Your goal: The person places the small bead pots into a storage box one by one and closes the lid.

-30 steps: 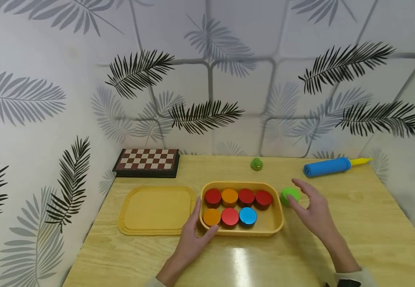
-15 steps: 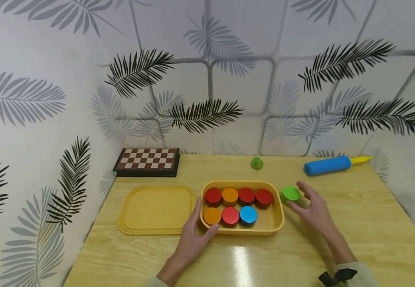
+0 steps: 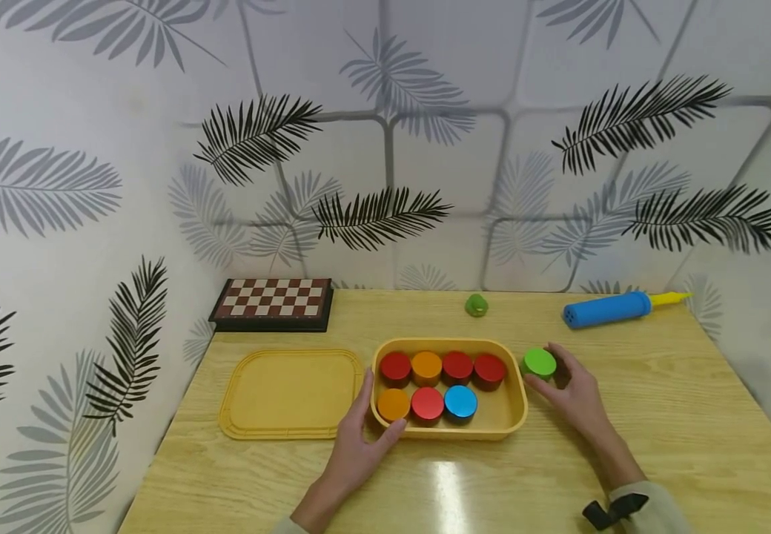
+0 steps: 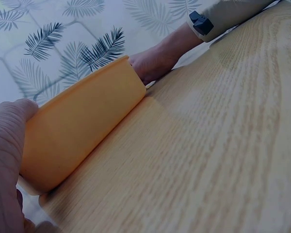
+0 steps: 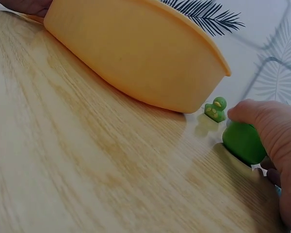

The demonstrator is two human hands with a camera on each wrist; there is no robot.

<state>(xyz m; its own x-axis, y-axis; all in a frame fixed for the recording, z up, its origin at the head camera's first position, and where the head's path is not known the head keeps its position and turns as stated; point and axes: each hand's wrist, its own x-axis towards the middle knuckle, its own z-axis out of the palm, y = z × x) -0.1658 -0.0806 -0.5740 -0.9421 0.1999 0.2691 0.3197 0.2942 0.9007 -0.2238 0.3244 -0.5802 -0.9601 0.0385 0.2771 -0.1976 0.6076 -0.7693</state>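
Observation:
A yellow oblong box (image 3: 492, 415) without a lid stands mid-table, holding several short cylinders in two rows: red ones (image 3: 428, 403), orange ones (image 3: 394, 404) and a blue one (image 3: 460, 401). My left hand (image 3: 356, 441) grips its left front corner, thumb along the front wall, fingers along the left end. Just right of the box is a green cylinder (image 3: 540, 363) on the table. My right hand (image 3: 575, 397) pinches it between thumb and fingers; in the right wrist view the thumb lies against the green cylinder (image 5: 244, 142), its far side hidden.
A flat yellow lid (image 3: 292, 393) lies left of the box. Behind it is a checkered board (image 3: 272, 298) with a black case. A small green duck (image 3: 476, 305) and a blue pump (image 3: 609, 308) with a yellow nozzle are near the patterned wall.
My right hand has come down and closed in around the green cylinder, its index finger now lower at the right side. My left hand and the box have stayed put.

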